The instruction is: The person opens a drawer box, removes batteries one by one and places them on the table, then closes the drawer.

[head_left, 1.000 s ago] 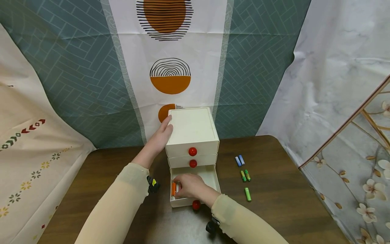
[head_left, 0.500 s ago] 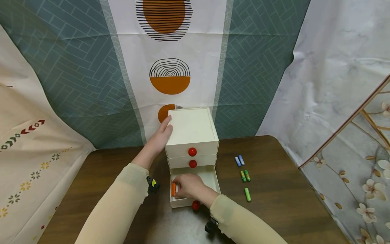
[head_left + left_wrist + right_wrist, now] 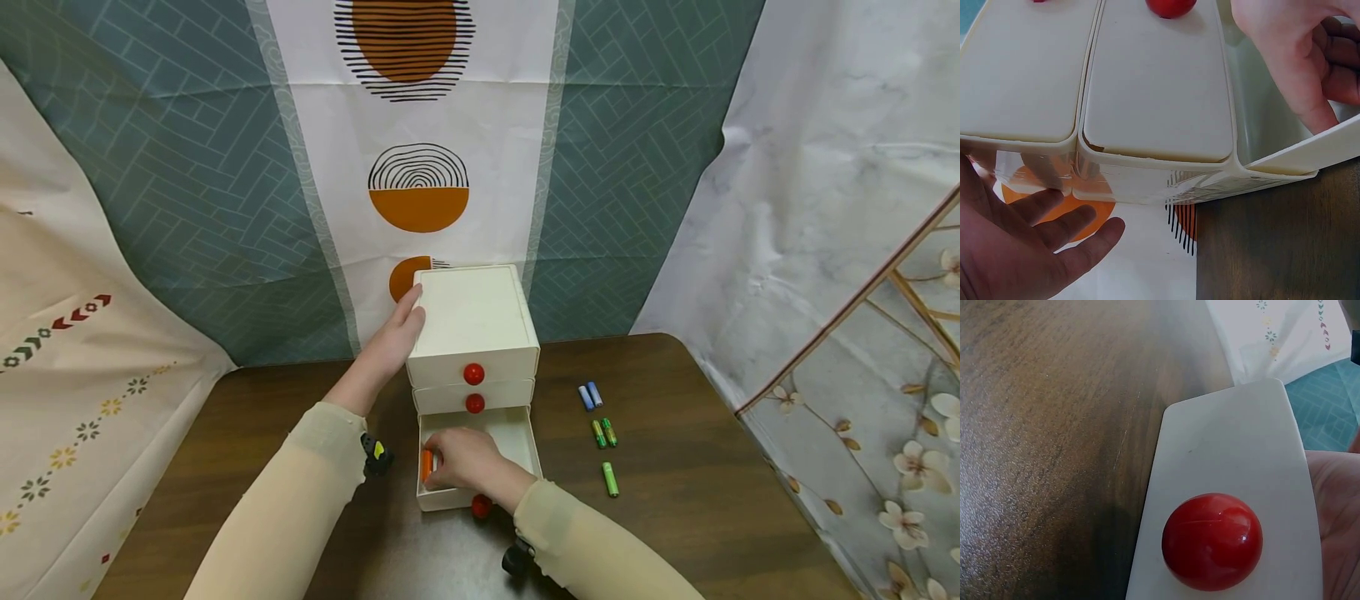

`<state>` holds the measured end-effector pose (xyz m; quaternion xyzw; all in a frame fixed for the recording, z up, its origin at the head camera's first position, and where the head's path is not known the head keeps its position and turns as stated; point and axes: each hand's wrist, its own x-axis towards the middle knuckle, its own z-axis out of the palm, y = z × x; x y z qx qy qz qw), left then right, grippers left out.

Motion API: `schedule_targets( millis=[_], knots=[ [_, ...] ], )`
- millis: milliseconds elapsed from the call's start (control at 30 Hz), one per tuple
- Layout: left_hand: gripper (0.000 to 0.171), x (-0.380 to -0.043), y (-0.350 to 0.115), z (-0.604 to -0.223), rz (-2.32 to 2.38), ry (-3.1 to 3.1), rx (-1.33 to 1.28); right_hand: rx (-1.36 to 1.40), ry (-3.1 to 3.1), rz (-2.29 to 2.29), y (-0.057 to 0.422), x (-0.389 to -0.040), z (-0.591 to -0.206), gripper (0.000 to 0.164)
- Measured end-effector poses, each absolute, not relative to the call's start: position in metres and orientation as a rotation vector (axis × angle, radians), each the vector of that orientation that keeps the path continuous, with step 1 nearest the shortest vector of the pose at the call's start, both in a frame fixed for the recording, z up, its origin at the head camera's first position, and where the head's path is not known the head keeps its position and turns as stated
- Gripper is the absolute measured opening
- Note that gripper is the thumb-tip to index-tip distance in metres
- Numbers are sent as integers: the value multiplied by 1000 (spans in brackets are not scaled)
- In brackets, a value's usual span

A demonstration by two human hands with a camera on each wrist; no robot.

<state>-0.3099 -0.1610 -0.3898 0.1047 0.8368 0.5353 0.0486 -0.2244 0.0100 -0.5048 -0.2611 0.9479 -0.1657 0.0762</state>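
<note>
A white drawer cabinet (image 3: 472, 312) with red knobs stands on the table, its bottom drawer (image 3: 521, 437) pulled out. My right hand (image 3: 468, 458) reaches into that drawer and pinches an orange battery (image 3: 427, 465) by its ends at the left wall. A pale thing beside the battery is mostly hidden by the hand. My left hand (image 3: 1029, 244) rests along the cabinet's left side, its fingers extended. In the right wrist view, the drawer's red knob (image 3: 1212, 542) and front panel hide most of the right hand.
To the right of the cabinet lie two blue batteries (image 3: 590, 395), two green-and-gold batteries (image 3: 603, 432) and one light green battery (image 3: 610, 479). A patterned cloth (image 3: 600, 208) hangs behind the brown table (image 3: 675, 517).
The right hand and the orange battery have shifted very slightly left inside the drawer. The left hand stays put on the cabinet.
</note>
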Motion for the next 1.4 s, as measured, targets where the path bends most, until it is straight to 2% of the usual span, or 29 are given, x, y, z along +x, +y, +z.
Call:
schedule_targets(
  millis=[467,700,833,1100,1233,1400],
  knots=[
    [67,-307,-161,-390,1617,2573,333,-869,2857,-517,13,-228,-514,30],
    [67,-307,-161,-390,1628,2565,335,-874,2851,-519,12,-233,-521,38],
    [67,-308,-161,-390,1621,2570,329,-827,2824,-506,10,-230,-512,42],
    [67,-308,-161,-390,1638,2563,327,-847,2851,-502,10,-230,-513,44],
    [67,-308,-161,-390,1641,2557,331,-879,2876,-498,11,-235,-525,40],
    [67,-309,-161,-390,1636,2559,321,-860,2878,-485,10,-231,-517,33]
  ],
)
